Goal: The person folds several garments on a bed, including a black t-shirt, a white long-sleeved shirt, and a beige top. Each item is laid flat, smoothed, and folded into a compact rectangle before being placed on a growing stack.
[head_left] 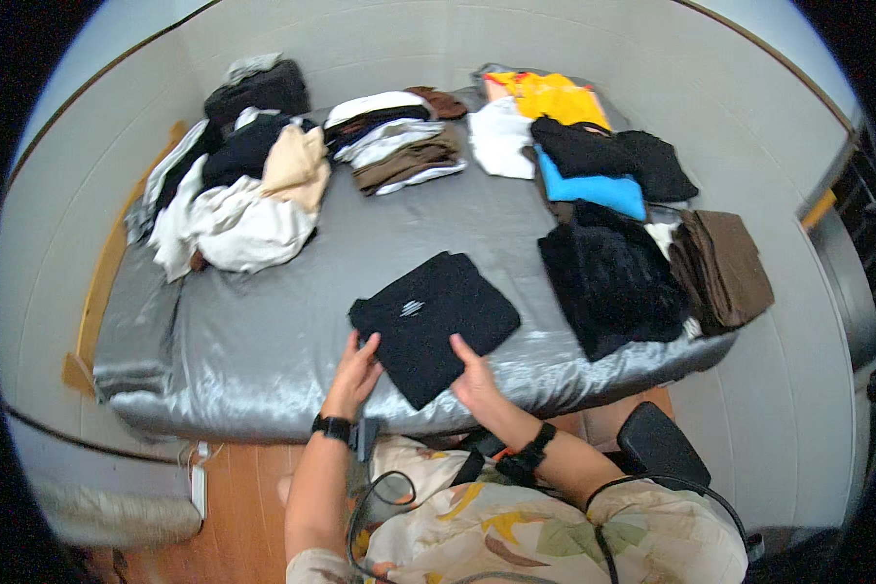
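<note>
A folded black T-shirt (448, 311) with a small pale print is held between my two hands, over the near middle of the grey satin-covered bed (253, 360). My left hand (357, 368) grips its left edge, thumb on top and the other fingers beneath. On the near right edge, my right hand (472, 375) holds it the same way, with the fingers hidden under the cloth. The shirt lies tilted, one corner pointing toward me. Whether its underside touches the bed cannot be made out.
Loose white, black and beige clothes (253, 224) are heaped at the left. A folded stack (404, 146) stands at the back middle. On the right lie a blue garment (589, 185), a black fuzzy one (613, 277) and brown trousers (725, 268). A black chair armrest (662, 443) is beside me.
</note>
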`<state>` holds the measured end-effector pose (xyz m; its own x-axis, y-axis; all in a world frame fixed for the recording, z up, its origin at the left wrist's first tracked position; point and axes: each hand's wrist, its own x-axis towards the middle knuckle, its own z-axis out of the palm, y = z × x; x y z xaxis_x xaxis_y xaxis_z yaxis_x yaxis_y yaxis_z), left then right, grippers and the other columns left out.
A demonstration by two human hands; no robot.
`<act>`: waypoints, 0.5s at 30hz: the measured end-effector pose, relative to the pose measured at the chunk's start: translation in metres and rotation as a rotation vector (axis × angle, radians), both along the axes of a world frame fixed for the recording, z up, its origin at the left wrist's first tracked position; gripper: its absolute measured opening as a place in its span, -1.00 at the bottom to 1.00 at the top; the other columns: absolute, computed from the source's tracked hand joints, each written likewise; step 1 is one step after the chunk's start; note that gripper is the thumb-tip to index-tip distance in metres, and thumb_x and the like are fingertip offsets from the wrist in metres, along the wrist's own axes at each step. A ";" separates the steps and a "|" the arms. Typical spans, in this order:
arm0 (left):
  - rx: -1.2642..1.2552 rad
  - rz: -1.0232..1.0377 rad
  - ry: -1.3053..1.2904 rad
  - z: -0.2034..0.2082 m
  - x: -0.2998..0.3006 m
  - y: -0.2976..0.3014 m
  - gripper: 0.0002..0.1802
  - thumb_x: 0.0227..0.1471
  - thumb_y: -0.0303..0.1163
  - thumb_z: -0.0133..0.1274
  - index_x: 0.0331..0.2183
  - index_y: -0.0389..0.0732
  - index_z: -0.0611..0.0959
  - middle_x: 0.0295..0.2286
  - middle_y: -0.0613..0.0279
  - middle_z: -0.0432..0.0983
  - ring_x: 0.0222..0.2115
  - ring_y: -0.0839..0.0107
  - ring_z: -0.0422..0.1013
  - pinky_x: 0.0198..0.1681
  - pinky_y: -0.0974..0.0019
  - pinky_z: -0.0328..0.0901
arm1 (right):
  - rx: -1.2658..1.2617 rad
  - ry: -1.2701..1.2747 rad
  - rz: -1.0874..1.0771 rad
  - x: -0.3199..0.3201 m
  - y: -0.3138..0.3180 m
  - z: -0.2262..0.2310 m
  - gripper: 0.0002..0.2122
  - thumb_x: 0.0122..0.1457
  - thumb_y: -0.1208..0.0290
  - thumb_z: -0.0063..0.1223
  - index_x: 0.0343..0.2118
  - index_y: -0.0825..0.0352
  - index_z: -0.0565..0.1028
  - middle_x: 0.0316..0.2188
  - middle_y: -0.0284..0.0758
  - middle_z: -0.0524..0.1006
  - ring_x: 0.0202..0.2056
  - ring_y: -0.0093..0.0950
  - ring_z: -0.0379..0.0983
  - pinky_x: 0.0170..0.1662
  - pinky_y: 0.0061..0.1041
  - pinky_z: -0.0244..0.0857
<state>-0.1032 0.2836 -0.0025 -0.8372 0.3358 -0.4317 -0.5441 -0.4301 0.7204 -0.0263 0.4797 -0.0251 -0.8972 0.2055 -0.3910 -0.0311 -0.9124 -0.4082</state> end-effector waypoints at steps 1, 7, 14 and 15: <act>0.025 0.001 0.014 0.002 0.000 0.000 -0.34 0.15 -0.28 0.01 0.21 0.00 0.11 -0.05 0.29 0.38 -0.09 0.38 0.36 -0.12 0.26 0.32 | 0.040 0.004 -0.027 -0.005 -0.004 0.000 -0.51 0.04 0.55 0.18 0.07 0.15 0.33 0.00 -0.37 0.40 0.00 -0.32 0.32 0.10 -0.15 0.21; 0.055 0.130 -0.013 -0.003 -0.020 -0.003 -0.53 0.21 -0.01 -0.17 -0.06 -0.20 0.44 -0.24 0.19 0.49 -0.22 0.28 0.44 -0.15 0.24 0.36 | 0.107 -0.063 -0.024 -0.040 -0.010 0.036 -0.51 0.05 0.68 0.05 0.07 0.26 0.26 -0.02 -0.26 0.38 0.00 -0.28 0.32 0.10 -0.19 0.22; -0.792 0.118 0.829 -0.023 -0.046 0.050 -0.65 0.11 -0.35 -0.07 -0.10 -0.34 0.47 -0.26 0.06 0.48 -0.22 0.10 0.41 -0.07 0.24 0.28 | 0.156 0.178 -0.004 -0.109 0.015 0.112 -0.63 0.02 0.72 -0.04 -0.07 0.30 0.35 -0.19 -0.32 0.44 -0.15 -0.30 0.37 -0.03 -0.23 0.28; -1.043 0.060 0.705 -0.022 -0.049 0.065 -0.58 0.08 -0.36 -0.05 -0.03 -0.35 0.43 -0.04 -0.10 0.35 -0.01 -0.05 0.25 0.09 0.12 0.14 | 0.168 0.165 -0.015 -0.125 0.023 0.124 -0.68 0.01 0.71 -0.01 -0.12 0.35 0.40 -0.22 -0.27 0.48 -0.17 -0.29 0.43 -0.03 -0.23 0.33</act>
<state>-0.1517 0.3489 -0.0250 -0.9953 0.0584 0.0775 0.0964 0.5063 0.8569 -0.1510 0.5031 0.0987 -0.9425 0.2687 -0.1989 -0.1224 -0.8310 -0.5426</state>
